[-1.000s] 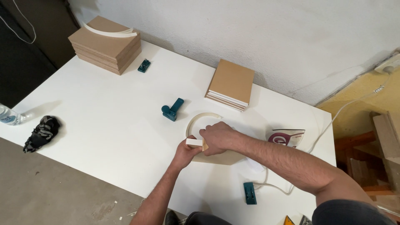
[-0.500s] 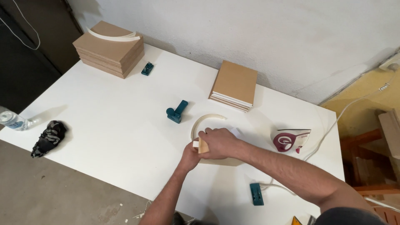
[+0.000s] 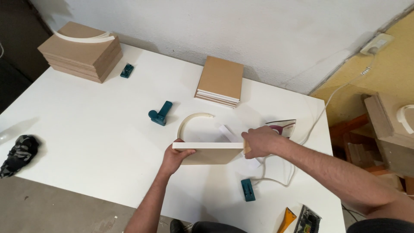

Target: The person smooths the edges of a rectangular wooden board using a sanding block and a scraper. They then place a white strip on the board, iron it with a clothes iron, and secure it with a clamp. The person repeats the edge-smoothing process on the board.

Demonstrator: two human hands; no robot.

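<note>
Brown board [image 3: 208, 152] with white edge, tilted on white desk [image 3: 86, 129], clamped at its ends by left grip [image 3: 174, 157] and right grip [image 3: 258, 142].

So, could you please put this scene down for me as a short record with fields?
Setting: white worktable against a wall
Left hand: grips the left end of a wooden panel stood on edge
Right hand: grips the panel's right end
Panel's top edge: white edge banding
Behind panel: curled banding strip, clothes iron
Nearby: teal trimmer, board stack
</note>
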